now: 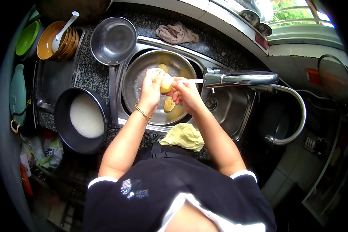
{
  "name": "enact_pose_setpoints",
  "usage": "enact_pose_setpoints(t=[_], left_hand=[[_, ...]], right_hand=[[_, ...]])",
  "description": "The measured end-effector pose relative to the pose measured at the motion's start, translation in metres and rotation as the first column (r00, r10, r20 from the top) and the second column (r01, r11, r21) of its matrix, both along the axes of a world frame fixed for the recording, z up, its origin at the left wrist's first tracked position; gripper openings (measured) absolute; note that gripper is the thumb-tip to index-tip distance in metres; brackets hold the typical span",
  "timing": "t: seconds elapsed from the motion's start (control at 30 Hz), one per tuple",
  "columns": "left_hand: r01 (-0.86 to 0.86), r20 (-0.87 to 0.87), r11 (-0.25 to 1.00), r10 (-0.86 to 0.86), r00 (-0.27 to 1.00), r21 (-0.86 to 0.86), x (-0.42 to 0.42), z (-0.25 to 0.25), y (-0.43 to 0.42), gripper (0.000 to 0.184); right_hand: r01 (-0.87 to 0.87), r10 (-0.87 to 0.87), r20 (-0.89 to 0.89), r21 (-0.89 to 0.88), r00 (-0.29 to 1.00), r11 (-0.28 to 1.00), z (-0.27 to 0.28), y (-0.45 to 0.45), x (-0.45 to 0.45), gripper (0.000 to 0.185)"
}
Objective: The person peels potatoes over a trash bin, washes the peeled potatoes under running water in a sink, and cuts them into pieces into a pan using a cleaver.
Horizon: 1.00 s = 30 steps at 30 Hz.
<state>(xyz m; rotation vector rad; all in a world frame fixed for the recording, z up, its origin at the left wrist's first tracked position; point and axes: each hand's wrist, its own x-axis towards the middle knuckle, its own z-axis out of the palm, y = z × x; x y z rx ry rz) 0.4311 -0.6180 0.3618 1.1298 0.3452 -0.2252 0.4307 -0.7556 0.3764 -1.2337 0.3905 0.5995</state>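
Note:
My left hand point(152, 88), with a bracelet at its wrist, is closed around a pale yellow potato point(166, 84). From the other side my right hand point(186, 95) presses its bent fingers against the same potato. Both hands are above a wide metal basin point(129, 79) set in the sink. Two more potatoes, one beyond my hands point(163, 67) and one nearer me point(169, 104), lie in the basin. A white streak, which looks like running water point(193, 81), reaches from the faucet point(220, 79) toward my right fingers.
A long-handled pan point(114, 40) and a dark pot of white rice point(87, 116) stand at left. Stacked brown bowls point(50, 40) are farther left. A yellow cloth point(183, 137) lies on the front edge, a brownish cloth point(177, 33) behind. A second sink bowl point(230, 112) is at right.

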Motion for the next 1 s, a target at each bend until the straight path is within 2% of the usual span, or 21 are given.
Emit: enact_pose_setpoints(t=[0.13, 0.23, 0.37, 0.47, 0.53, 0.67, 0.73, 0.77, 0.83, 0.87, 0.93, 1.0], left_hand=[[0.031, -0.014, 0.998, -0.03, 0.999, 0.062, 0.0, 0.004, -0.001, 0.021], [0.048, 0.019, 0.986, -0.052, 0.998, 0.158, 0.0, 0.005, 0.0, 0.021], [0.051, 0.049, 0.978, -0.062, 0.997, 0.202, -0.001, 0.001, -0.001, 0.021], [0.027, 0.081, 0.976, -0.046, 0.996, 0.215, -0.002, -0.005, -0.005, 0.022], [0.049, 0.054, 0.951, -0.068, 0.996, 0.304, -0.001, -0.003, -0.006, 0.025], [0.077, 0.066, 0.934, -0.107, 0.992, 0.348, 0.0, 0.009, -0.004, 0.026], [0.082, -0.051, 0.996, -0.08, 0.995, 0.039, 0.002, 0.011, -0.001, 0.025], [0.083, -0.052, 0.996, -0.081, 0.995, 0.037, 0.003, 0.009, 0.003, 0.025], [0.073, -0.246, 0.948, -0.154, 0.957, -0.31, 0.006, 0.007, 0.012, 0.023], [0.05, -0.276, 0.954, -0.135, 0.952, -0.296, 0.005, 0.008, 0.008, 0.024], [0.023, -0.283, 0.958, -0.108, 0.953, -0.287, 0.004, 0.011, 0.007, 0.024], [0.0, -0.289, 0.96, -0.084, 0.954, -0.28, 0.002, 0.012, 0.005, 0.024]], right_hand=[[-0.097, 0.097, 0.032, 0.002, 0.995, 0.995, 0.0, -0.004, -0.001, 0.03], [-0.114, 0.113, 0.026, 0.015, 0.993, 0.993, 0.001, -0.004, -0.002, 0.028], [-0.107, 0.107, 0.017, 0.019, 0.994, 0.994, 0.001, -0.003, 0.0, 0.027], [-0.148, 0.152, 0.047, -0.078, 0.987, 0.986, -0.002, 0.0, 0.001, 0.025], [-0.144, 0.16, 0.1, -0.146, 0.982, 0.979, -0.002, 0.002, 0.002, 0.024], [-0.15, 0.168, 0.087, -0.179, 0.982, 0.972, -0.01, 0.003, 0.0, 0.024], [-0.176, 0.226, 0.152, -0.285, 0.962, 0.942, -0.016, 0.001, -0.001, 0.024], [-0.176, 0.225, 0.151, -0.287, 0.962, 0.942, -0.025, 0.0, -0.004, 0.024], [-0.011, 0.059, 0.25, -0.188, 0.966, 0.982, -0.034, 0.002, -0.009, 0.021], [-0.012, 0.059, 0.25, -0.187, 0.966, 0.982, -0.038, -0.001, -0.012, 0.021], [0.177, -0.172, 0.093, -0.051, 0.981, 0.983, -0.019, 0.003, -0.016, 0.016], [0.163, -0.157, 0.072, -0.098, 0.985, 0.982, -0.012, 0.003, -0.016, 0.016]])
